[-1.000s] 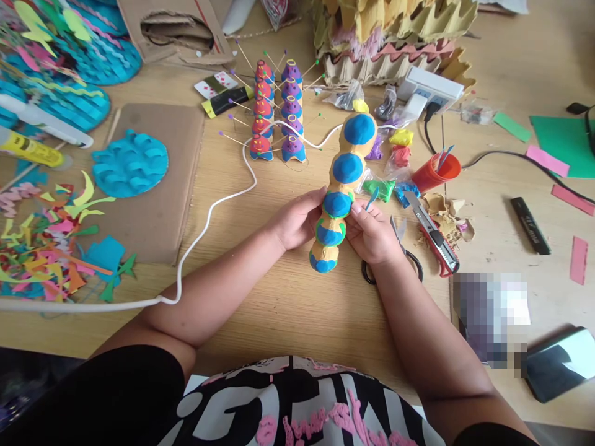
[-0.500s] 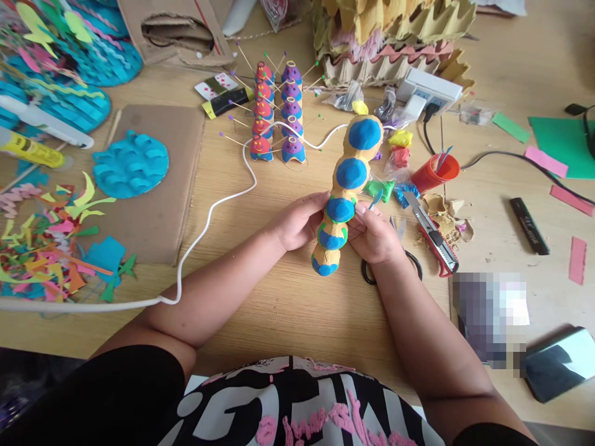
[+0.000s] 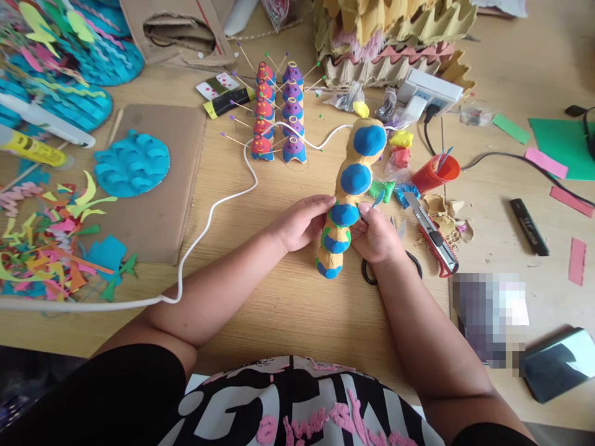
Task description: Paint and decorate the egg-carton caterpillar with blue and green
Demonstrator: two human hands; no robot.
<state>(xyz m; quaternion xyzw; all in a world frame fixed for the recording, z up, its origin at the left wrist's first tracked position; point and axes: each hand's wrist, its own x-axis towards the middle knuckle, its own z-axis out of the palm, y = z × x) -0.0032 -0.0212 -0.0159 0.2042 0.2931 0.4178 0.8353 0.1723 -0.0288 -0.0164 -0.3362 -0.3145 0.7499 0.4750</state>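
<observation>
Between my two hands is a strip of egg-carton cups (image 3: 356, 179), tan with a rounded blue clay patch on each cup. Green clay edges some of the nearer patches. My left hand (image 3: 304, 226) is closed on the strip's left side around the middle cups. On the other side, my right hand (image 3: 377, 235) grips the strip and also has a small blue modelling tool (image 3: 379, 199) between thumb and finger. Part of that tool is hidden by the hand. Scissors (image 3: 413, 263) with black handles lie partly under my right wrist.
Two rows of painted egg-carton figures (image 3: 292, 124) with pins stand behind. To the right are a red cup (image 3: 434, 174), a utility knife (image 3: 432, 235) and a black marker (image 3: 528, 227). A white cable (image 3: 204, 229) crosses the table. Paper scraps (image 3: 51, 248) lie left.
The egg-carton strip has shifted slightly right, its far end tilting a little to the right and toward me. Both hands keep their hold.
</observation>
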